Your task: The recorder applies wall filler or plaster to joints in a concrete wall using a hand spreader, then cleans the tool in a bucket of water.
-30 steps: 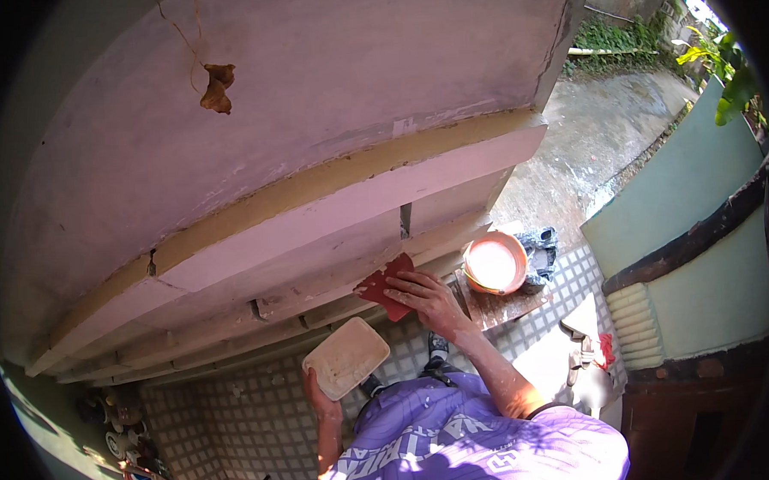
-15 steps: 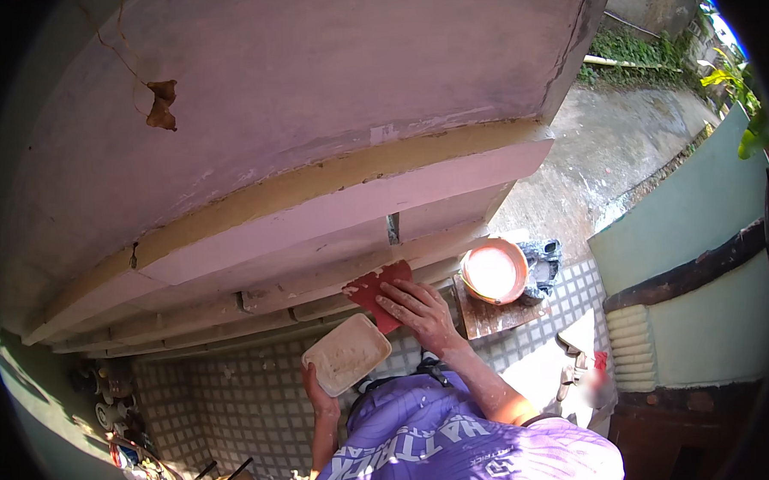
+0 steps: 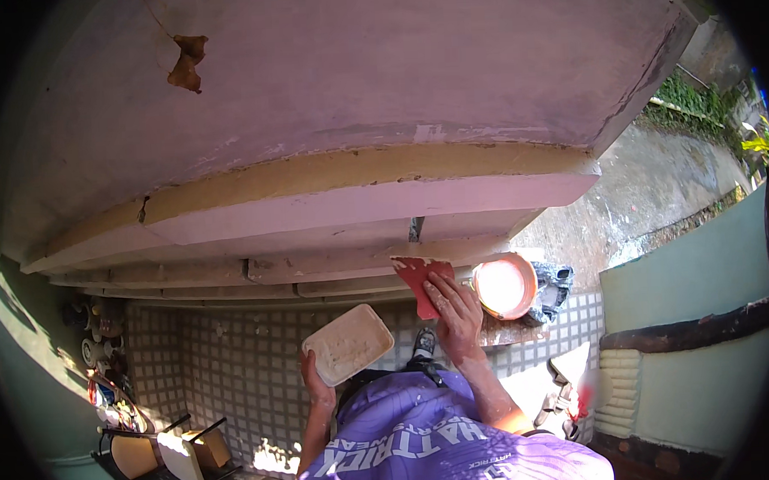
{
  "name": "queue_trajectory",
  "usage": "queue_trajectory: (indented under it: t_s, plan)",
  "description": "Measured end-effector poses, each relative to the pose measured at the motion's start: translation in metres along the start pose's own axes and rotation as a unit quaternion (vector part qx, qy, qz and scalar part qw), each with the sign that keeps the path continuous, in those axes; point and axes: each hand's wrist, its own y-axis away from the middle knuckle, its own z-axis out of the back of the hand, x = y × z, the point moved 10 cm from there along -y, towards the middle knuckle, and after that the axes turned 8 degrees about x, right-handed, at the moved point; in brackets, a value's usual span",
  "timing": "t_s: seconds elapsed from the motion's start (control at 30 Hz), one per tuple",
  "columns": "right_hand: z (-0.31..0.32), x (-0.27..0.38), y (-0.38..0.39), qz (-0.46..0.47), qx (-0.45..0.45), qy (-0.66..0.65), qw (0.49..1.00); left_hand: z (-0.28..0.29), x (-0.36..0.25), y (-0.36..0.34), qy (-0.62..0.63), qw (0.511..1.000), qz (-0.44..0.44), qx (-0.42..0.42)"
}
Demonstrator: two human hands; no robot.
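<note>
My left hand [image 3: 315, 383] grips a shallow, rectangular off-white tray [image 3: 363, 366] by its lower left side. Pale, putty-like paste [image 3: 346, 343] lies inside it. Right of the tray, my right hand [image 3: 461, 320] holds a flat red putty spreader [image 3: 418, 281], its fingers spread over the face. Whitish residue shows along the spreader's far edge. That edge is close to the pink-and-cream ledge [image 3: 365, 198] of the wall; whether it touches cannot be made out. Tray and spreader are apart. White smears mark my right forearm.
An orange bucket [image 3: 531, 278] with bright white contents stands on a wooden stand [image 3: 507, 332] at right, beside a black plastic bag [image 3: 559, 294]. Chairs [image 3: 185, 461] are at lower left on the tiled floor [image 3: 244, 358]. A dry leaf [image 3: 187, 65] hangs before the pink wall.
My right hand and the spreader have moved right, away from the tray and toward the bucket. The tray stays in my left hand, and the whole view has turned slightly.
</note>
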Motion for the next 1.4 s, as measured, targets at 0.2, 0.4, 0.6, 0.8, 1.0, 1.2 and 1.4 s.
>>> queue_trajectory:
  t_s: [0.2, 0.4, 0.6, 0.8, 1.0, 1.2, 1.4]
  plan:
    - [-0.019, -0.002, -0.016, -0.053, 0.073, 0.133, 0.987, 0.007, 0.004, 0.001, 0.016, 1.0, 0.013, 0.001]
    - [-0.038, 0.027, -0.027, 0.049, 0.125, 0.029, 0.99, 0.013, -0.003, 0.003, 0.019, 1.0, 0.011, -0.013]
    - [-0.051, 0.032, -0.032, 0.012, 0.135, 0.096, 0.986, 0.026, -0.015, -0.006, 0.029, 0.999, 0.016, 0.002]
    - [-0.043, 0.056, -0.034, 0.049, 0.086, 0.041, 0.994, 0.048, -0.026, -0.024, 0.034, 0.999, 0.028, 0.013]
    - [-0.066, 0.067, -0.034, 0.043, 0.136, 0.07, 0.987, 0.067, -0.044, -0.04, 0.033, 0.998, 0.031, 0.041]
    - [-0.056, 0.077, -0.048, 0.024, 0.054, 0.12, 0.991, 0.087, -0.055, -0.055, 0.036, 0.996, 0.058, 0.064]
    - [-0.091, 0.105, -0.04, 0.029, 0.147, 0.0, 0.989, 0.108, -0.065, -0.065, 0.005, 0.995, 0.068, 0.079]
